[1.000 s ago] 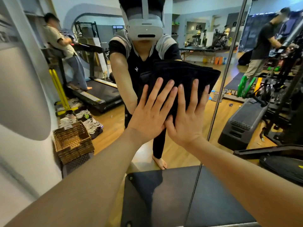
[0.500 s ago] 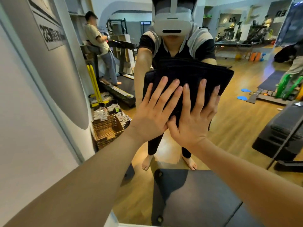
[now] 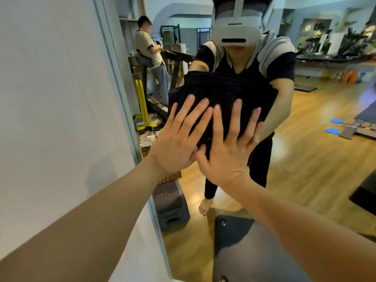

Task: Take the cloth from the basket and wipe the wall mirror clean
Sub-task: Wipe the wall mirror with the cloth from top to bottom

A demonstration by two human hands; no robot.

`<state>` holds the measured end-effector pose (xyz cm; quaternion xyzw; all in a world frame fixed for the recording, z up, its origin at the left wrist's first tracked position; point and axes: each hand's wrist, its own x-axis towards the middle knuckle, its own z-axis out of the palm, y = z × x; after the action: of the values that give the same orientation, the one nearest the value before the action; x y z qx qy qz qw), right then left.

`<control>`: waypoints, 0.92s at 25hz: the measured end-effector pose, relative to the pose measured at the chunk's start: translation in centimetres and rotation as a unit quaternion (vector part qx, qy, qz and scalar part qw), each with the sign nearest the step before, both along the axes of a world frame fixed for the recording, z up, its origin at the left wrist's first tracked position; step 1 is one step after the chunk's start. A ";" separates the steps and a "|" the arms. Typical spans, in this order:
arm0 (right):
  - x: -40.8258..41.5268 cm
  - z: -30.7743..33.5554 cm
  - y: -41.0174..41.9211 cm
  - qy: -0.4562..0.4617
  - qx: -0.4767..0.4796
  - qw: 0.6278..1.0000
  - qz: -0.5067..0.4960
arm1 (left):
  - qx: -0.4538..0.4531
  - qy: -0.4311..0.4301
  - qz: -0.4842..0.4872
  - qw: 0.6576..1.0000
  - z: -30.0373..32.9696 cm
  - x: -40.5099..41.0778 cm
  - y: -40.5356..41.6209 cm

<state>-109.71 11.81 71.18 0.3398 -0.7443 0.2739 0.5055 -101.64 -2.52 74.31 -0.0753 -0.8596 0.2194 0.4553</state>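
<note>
I see my left hand [image 3: 179, 137] and right hand [image 3: 227, 147] side by side, fingers straight and spread, palms pressing the folded dark cloth [image 3: 221, 92] flat against the wall mirror [image 3: 305, 159], near its left frame edge [image 3: 122, 82]. Neither hand curls round it.

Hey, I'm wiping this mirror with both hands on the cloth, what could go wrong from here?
1. Both hands, left and right, press the dark cloth with flat fingers, gripping nothing; it could slip and drop.
2. The cloth sits near the mirror's left frame edge; a stroke left may run onto the wall.
3. Leaning in, both arms bear on the glass; the black bench pad below may crowd your footing.
</note>
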 end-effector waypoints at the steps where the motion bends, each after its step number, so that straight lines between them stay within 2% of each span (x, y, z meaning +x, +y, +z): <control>1: 0.5 0.0 -1.1 0.004 0.000 1.000 0.001 | 0.006 0.001 0.000 1.000 0.0 0.7 -1.0; 12: 5.1 0.5 -9.2 0.003 0.023 1.000 0.012 | 0.040 0.023 -0.009 0.999 -0.1 5.1 -9.0; 23: 5.5 -0.9 -9.2 0.011 0.012 1.000 0.006 | 0.056 0.071 -0.028 0.995 -1.9 4.6 -8.4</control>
<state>-104.22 2.57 70.32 0.3538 -0.7395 0.2643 0.5080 -97.07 -10.95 72.42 -0.0577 -0.8336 0.1628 0.5246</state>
